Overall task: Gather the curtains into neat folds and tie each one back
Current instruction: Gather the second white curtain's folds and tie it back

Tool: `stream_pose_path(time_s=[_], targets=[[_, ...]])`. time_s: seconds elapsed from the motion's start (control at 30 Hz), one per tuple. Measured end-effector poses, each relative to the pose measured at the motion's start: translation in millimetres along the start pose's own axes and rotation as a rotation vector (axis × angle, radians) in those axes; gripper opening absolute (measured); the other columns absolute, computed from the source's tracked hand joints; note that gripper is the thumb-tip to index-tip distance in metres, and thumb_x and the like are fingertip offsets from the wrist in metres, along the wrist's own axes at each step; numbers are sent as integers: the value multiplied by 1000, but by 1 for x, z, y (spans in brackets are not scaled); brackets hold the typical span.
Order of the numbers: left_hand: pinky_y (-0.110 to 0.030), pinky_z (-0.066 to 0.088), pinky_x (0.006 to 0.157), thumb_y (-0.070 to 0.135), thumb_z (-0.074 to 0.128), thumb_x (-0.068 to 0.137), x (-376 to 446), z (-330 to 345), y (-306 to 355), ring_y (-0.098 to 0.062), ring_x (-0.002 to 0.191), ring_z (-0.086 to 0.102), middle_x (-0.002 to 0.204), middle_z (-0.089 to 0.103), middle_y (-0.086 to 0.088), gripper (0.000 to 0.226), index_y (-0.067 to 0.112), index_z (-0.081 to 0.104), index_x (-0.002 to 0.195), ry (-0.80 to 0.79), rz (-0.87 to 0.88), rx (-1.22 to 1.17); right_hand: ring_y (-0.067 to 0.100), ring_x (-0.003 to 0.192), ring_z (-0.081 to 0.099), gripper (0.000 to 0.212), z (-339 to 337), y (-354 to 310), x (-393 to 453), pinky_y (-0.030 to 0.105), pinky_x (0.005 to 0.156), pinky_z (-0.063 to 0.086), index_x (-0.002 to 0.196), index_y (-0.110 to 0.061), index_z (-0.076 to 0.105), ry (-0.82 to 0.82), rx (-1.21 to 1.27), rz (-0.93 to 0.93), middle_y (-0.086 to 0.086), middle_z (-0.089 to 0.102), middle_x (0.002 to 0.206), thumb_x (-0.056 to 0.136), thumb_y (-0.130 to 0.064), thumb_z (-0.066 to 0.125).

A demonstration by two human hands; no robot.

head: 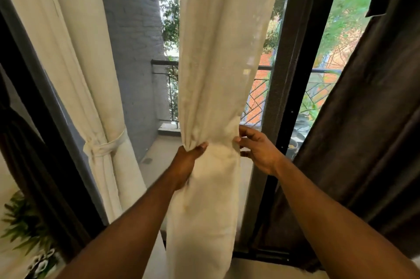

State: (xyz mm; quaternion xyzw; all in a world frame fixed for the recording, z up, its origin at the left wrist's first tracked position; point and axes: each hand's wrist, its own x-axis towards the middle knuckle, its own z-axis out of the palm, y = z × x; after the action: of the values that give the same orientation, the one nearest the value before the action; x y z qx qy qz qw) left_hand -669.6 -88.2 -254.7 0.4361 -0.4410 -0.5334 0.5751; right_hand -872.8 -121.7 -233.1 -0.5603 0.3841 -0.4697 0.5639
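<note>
Gripping the cream curtain point(211, 74) at mid-frame, left hand point(185, 162) bunches its left edge in curled fingers; right hand point(256, 149) pinches the right edge with fingertips. Judgement: draw both edges inward in even pleats, keeping hands level, before any tie goes on; none is visible here. Left of frame, 1 tied curtain point(91, 74) hangs banded by its tieback point(106, 144). Dark window frame point(281, 74) sits just right; open room between the 2 curtains.
</note>
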Motion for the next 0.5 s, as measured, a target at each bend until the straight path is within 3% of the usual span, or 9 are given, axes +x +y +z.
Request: stream_pose_path(time_s=[0.1, 0.2, 0.3, 0.4, 0.5], targets=[[-28, 58, 79, 15, 65, 91, -2, 4, -1, -3, 77, 71, 82, 75, 12, 15, 23, 65, 104, -49, -9, 41, 17, 88, 70, 21, 11, -13, -1, 32, 80, 58, 104, -11, 69, -61, -34, -27, 2, 74, 96, 88, 0, 61], [-27, 57, 76, 21, 66, 91, -3, 6, 0, -1, 75, 70, 90, 73, 10, 10, 29, 61, 94, -15, -7, 71, 7, 81, 72, 23, 16, -25, -2, 17, 72, 56, 97, -10, 68, -157, -130, -15, -4, 76, 87, 83, 7, 63], [-18, 56, 65, 20, 65, 92, -3, 3, 4, 5, 67, 68, 87, 69, 12, 12, 30, 59, 90, 1, 5, 82, 2, 78, 69, 30, 14, -32, -4, 12, 68, 53, 96, -17, 66, -210, -303, 11, -4, 71, 92, 80, 8, 68], [-17, 52, 72, 17, 63, 93, -4, 0, 8, 4, 78, 65, 93, 66, 15, 16, 30, 58, 100, -16, 33, 116, 12, 86, 68, 22, -1, -34, -8, 22, 79, 53, 87, -14, 70, -187, -342, -22, 11, 71, 101, 79, 6, 70], [-25, 48, 83, 19, 63, 93, -4, -9, 14, -10, 94, 62, 99, 64, 10, 28, 23, 55, 120, 68, 66, 103, 26, 93, 62, 36, -28, -30, -12, 37, 89, 46, 48, -19, 58, -103, -298, -93, 21, 66, 97, 73, 0, 76]])
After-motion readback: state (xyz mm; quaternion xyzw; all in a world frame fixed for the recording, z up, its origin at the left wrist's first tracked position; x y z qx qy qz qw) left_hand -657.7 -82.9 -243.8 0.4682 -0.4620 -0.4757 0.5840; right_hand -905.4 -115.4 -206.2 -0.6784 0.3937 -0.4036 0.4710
